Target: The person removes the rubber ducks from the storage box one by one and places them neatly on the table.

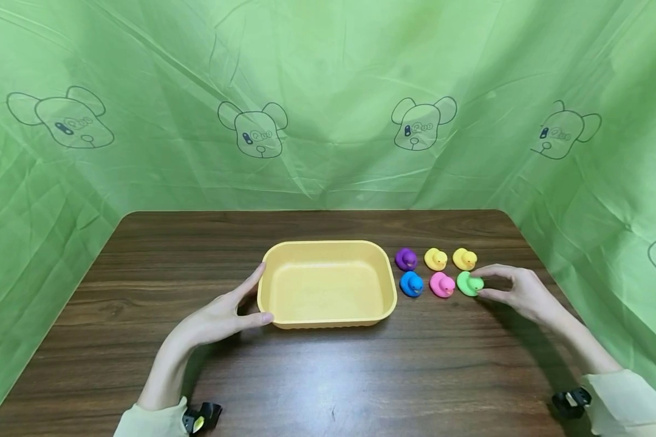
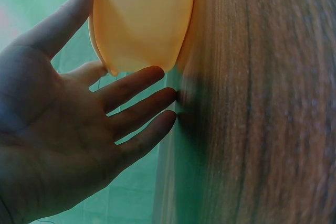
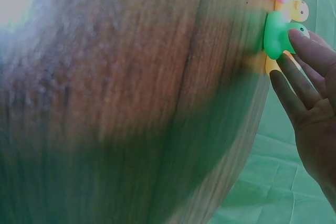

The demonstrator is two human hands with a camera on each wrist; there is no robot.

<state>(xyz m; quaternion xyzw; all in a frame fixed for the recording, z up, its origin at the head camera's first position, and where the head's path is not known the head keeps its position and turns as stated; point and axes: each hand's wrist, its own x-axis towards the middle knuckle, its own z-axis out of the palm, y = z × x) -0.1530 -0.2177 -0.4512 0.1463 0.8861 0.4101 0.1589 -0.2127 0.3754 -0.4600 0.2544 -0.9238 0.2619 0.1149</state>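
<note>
A pale yellow plastic basin (image 1: 328, 321) stands on the table, nothing inside. My left hand (image 1: 218, 312) is at its left end, with straight, spread fingers. The thumb and index fingertip touch the rim there; in the left wrist view the other fingers of the hand (image 2: 79, 114) extend below the basin (image 2: 144, 19). To the right, my right hand (image 1: 519, 291) pinches the head of a green rubber duck (image 1: 466, 284), thumb in front and index finger behind. The duck (image 3: 275, 35) still rests on the table in line with the others.
Beside the green duck sit a pink duck (image 1: 441, 284) and a blue duck (image 1: 412, 284). Behind them stand a purple duck (image 1: 406, 259) and two yellow ducks, one (image 1: 435, 259) in the middle and one (image 1: 464, 259) rightmost. Green cloth (image 1: 328, 170) surrounds the wooden table (image 1: 328, 376).
</note>
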